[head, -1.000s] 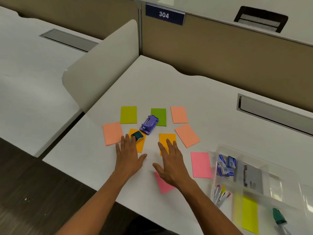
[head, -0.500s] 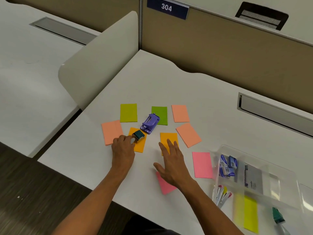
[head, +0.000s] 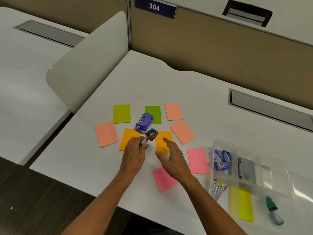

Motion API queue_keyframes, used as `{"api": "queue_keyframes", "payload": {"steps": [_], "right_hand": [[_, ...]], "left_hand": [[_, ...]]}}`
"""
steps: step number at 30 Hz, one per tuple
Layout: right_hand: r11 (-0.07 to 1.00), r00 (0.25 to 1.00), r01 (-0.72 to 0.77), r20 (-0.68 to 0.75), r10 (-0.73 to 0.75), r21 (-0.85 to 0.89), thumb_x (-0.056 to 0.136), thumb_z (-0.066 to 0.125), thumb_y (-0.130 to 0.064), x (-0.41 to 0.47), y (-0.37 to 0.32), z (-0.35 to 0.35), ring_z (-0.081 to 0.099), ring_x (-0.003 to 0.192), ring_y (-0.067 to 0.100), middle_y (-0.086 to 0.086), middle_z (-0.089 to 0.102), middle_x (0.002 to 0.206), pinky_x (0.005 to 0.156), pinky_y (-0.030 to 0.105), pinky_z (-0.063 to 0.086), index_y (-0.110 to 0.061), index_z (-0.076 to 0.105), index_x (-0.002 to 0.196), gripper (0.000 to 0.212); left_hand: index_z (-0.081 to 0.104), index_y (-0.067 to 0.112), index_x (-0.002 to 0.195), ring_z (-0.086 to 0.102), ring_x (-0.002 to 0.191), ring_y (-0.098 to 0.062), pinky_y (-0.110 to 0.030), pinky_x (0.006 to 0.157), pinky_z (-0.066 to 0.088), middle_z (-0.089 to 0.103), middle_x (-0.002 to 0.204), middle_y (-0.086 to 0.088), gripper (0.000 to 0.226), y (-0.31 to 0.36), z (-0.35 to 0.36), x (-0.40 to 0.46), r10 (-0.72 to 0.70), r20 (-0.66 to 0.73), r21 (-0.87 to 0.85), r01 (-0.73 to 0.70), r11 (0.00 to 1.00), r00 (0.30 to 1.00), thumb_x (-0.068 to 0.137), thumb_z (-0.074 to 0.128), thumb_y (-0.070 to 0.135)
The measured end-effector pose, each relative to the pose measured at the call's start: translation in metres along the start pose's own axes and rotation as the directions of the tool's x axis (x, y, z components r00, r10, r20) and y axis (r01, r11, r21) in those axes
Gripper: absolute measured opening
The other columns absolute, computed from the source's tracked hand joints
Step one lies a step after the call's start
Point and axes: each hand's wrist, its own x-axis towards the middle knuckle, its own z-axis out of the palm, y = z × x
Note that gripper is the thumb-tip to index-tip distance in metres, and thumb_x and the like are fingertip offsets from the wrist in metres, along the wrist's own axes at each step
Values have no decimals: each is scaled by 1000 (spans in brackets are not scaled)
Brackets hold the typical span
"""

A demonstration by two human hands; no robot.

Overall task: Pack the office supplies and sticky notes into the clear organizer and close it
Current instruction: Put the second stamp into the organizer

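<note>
My left hand (head: 135, 152) grips a small green roller tool (head: 149, 137) and holds it just above the desk, between two orange sticky notes (head: 163, 141). My right hand (head: 171, 158) hovers beside it, fingers apart, holding nothing. A purple stapler-like tool (head: 144, 122) lies just beyond the roller. Sticky notes lie around it: yellow-green (head: 122, 113), green (head: 155, 112), salmon (head: 106, 134), pink (head: 197, 160). The clear organizer (head: 277, 168) stands open at the right with blue staple boxes (head: 221, 159), a grey box, pens (head: 217, 189) and yellow notes (head: 243, 204) inside.
A second green roller tool (head: 273, 211) lies at the organizer's near right. A white divider panel (head: 88, 61) rises at the desk's left edge. A beige partition (head: 220, 48) with a "304" sign backs the desk. A cable slot (head: 269, 109) sits at the back right.
My left hand closed on the green roller tool and lifted it off the left orange note, moving it right. My right hand rose off the desk and turned toward it.
</note>
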Motion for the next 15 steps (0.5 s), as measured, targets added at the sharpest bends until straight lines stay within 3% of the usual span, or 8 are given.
{"api": "queue_keyframes", "payload": {"steps": [2, 3, 6, 9, 12, 15], "right_hand": [[992, 999, -48, -17, 50, 115, 91, 58, -54, -2, -1, -6, 47, 128, 8, -11, 39, 150, 101, 24, 42, -33, 31, 149, 67], [981, 997, -73, -19, 78, 182, 90, 59, -55, -3, -3, -9, 53, 121, 5, -13, 45, 144, 91, 17, 45, -35, 32, 148, 68], [926, 989, -122, -30, 142, 357, 85, 59, -63, -6, -6, -19, 58, 98, -11, -20, 50, 129, 70, 8, 44, -41, 28, 146, 73], [871, 981, -142, -47, 186, 470, 80, 59, -69, -12, -3, -28, 59, 99, -12, -21, 52, 127, 74, 12, 45, -41, 30, 146, 78], [852, 979, -112, -89, 182, 511, 85, 61, -62, -19, 4, -36, 61, 109, -2, -25, 59, 123, 85, 21, 51, -43, 44, 135, 56], [836, 978, -82, -120, 173, 542, 89, 62, -53, -25, 12, -46, 61, 110, 0, -19, 65, 119, 94, 35, 54, -38, 54, 129, 44]], "left_hand": [[61, 6, 119, 56, 97, -18, -20, 78, 42, 64, 108, -8, 27, 7, 4, -2, 14, 44, -33, -13, 999, 999, 94, 58, 16], [60, 7, 121, 57, 98, -17, -21, 78, 43, 64, 109, -8, 28, 11, 6, -4, 24, 71, -43, -21, 999, 997, 95, 57, 17], [60, 8, 123, 59, 97, -19, -25, 80, 48, 65, 109, -9, 31, 23, 15, -7, 44, 146, -76, -33, 997, 988, 97, 53, 21], [61, 10, 121, 63, 96, -19, -28, 81, 53, 67, 106, -7, 30, 36, 24, -13, 80, 191, -130, -56, 990, 978, 99, 48, 25], [62, 13, 119, 64, 96, -15, -28, 82, 55, 68, 106, -3, 31, 48, 32, -22, 162, 223, -203, -116, 972, 961, 99, 44, 30], [60, 20, 119, 63, 96, -9, -24, 82, 54, 68, 109, 1, 31, 60, 41, -30, 229, 248, -221, -175, 959, 941, 99, 42, 35]]}}
